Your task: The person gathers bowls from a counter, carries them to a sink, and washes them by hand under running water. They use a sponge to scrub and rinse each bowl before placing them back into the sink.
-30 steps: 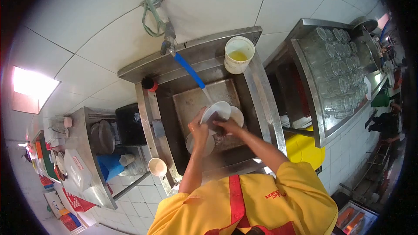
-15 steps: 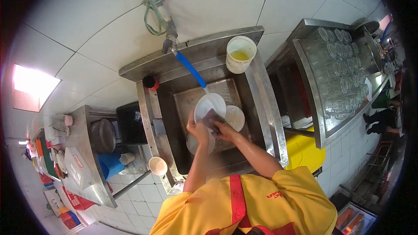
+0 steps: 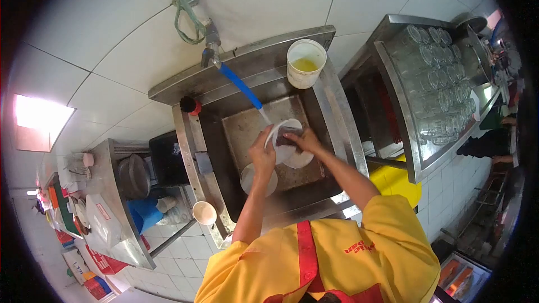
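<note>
My left hand point(image 3: 262, 150) grips a white bowl point(image 3: 274, 134) by its side, above the sink. The bowl is tilted, its opening turned toward my right hand point(image 3: 305, 141). Pressed inside it is a dark cloth or scouring pad point(image 3: 285, 136), which my right hand holds with closed fingers. Below and partly hidden by the hands, another white bowl point(image 3: 300, 160) rests on the sink bottom. A pale, translucent-looking bowl point(image 3: 259, 182) lies under my left forearm. Water runs from the blue hose point(image 3: 241, 86) close behind the held bowl.
The steel sink point(image 3: 351, 134) surrounds the work. On its back right corner stands a white bucket point(image 3: 302, 78) with yellowish liquid. A red-and-black brush-like item point(image 3: 191, 105) and a cup point(image 3: 204, 213) are at the left rim. Glass mugs point(image 3: 438, 84) fill the right shelf; another person point(image 3: 488, 143) is far right.
The held bowl has tipped and moved slightly right, and the dark cloth now shows inside it. My right hand has moved up and right. The camera view has shifted a little.
</note>
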Motion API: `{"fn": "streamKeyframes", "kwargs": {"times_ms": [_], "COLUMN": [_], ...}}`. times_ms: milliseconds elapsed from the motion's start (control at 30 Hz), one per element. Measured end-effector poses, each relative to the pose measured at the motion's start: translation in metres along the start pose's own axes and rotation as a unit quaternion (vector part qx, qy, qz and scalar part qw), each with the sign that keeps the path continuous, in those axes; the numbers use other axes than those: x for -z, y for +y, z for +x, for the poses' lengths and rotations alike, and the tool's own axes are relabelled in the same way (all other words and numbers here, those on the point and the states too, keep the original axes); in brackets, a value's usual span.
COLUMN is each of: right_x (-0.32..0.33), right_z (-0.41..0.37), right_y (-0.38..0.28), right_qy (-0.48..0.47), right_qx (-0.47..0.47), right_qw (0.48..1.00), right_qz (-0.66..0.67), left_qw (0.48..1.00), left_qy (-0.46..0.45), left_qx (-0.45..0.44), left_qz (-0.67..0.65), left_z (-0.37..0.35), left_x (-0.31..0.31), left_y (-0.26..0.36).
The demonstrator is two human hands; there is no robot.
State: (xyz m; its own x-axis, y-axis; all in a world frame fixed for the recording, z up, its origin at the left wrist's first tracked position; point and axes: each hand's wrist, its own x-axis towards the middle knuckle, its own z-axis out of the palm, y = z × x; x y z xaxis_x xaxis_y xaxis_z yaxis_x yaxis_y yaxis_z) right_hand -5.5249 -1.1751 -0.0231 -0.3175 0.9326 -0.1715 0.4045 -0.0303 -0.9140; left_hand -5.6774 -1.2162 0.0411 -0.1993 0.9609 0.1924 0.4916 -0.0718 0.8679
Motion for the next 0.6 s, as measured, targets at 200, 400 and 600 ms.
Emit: {"fn": "streamKeyframes", "kwargs": {"times_ms": [200, 400, 600], "right_x": [-0.047, 0.029, 0.018], "right_z": [-0.035, 0.019, 0.017], "right_y": [0.009, -0.035, -0.023], "right_qy": [0.066, -0.116, -0.017], "right_qx": [-0.267, 0.01, 0.176], "right_qw": [0.877, 0.945, 0.947], "right_qz": [0.394, -0.306, -0.27], "left_qw": [0.988, 0.996, 0.998], "left_qy": [0.096, -0.088, -0.055], "left_qx": [0.098, 0.019, -0.031], "left_qz": [-0.068, 0.024, 0.006], "left_z": [-0.007, -0.014, -0.005], "left_x": [0.003, 0.014, 0.007], "left_y": [-0.024, -0.015, -0.01]}}
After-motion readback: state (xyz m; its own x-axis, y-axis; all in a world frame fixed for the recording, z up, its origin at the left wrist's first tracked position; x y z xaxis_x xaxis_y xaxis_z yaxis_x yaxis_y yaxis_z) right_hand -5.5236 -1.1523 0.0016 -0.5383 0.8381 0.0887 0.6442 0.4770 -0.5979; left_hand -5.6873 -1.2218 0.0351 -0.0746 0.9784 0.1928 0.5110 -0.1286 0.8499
